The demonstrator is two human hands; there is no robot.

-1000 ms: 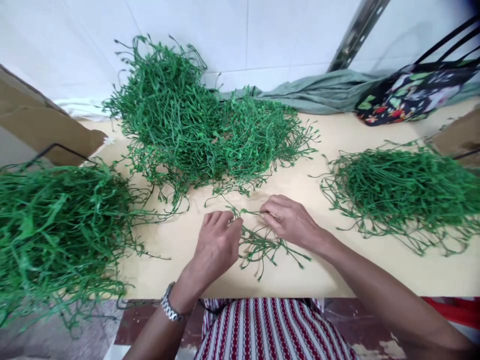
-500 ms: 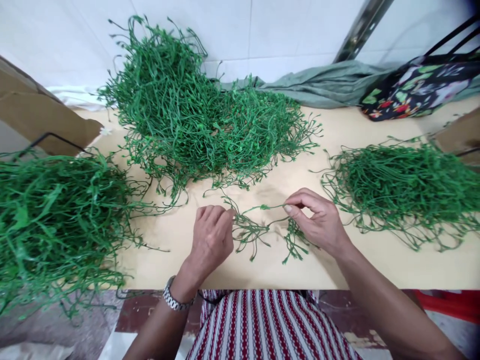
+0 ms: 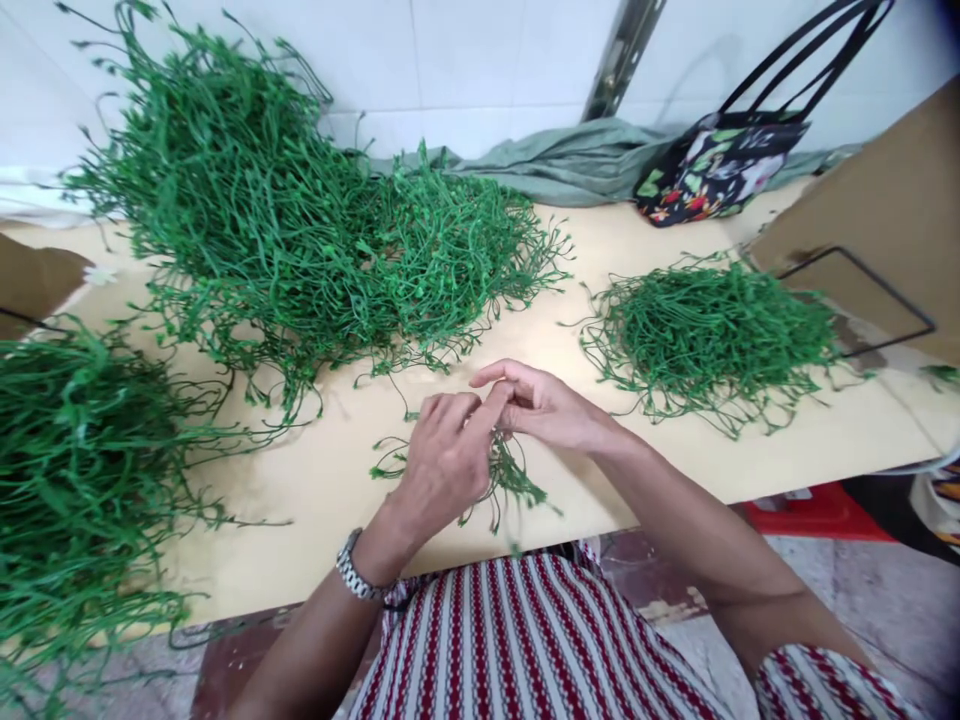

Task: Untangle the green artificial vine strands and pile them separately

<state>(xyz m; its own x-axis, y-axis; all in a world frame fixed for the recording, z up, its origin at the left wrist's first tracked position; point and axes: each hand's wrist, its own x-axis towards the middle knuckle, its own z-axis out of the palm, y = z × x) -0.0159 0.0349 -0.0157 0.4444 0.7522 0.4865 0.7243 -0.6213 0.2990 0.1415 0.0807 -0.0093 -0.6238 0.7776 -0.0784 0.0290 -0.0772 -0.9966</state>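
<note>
Over the tabletop, my left hand [image 3: 448, 450] is closed, its thumb and index finger pinching thin green artificial plant stems [image 3: 517, 475]. My right hand [image 3: 551, 408] meets it from the right, fingertips against the left ones and closed at the same stems; the exact pinch point is hidden between the fingers. Forked sprigs dangle below both hands. More loose stem ends [image 3: 390, 458] poke out left of my left hand, just above the table.
A tall heap of green stems [image 3: 262, 210] covers the back left. Another pile [image 3: 67, 450] overhangs the near left edge; a smaller pile [image 3: 724, 335] lies right. Behind stand a floral bag [image 3: 720, 165], green cloth [image 3: 555, 165] and a cardboard box [image 3: 885, 220] with a wire loop.
My hands were apart with a stem stretched between them; now they have come together, fingertips touching. The view has swung right, showing more of the bag and the right box.
</note>
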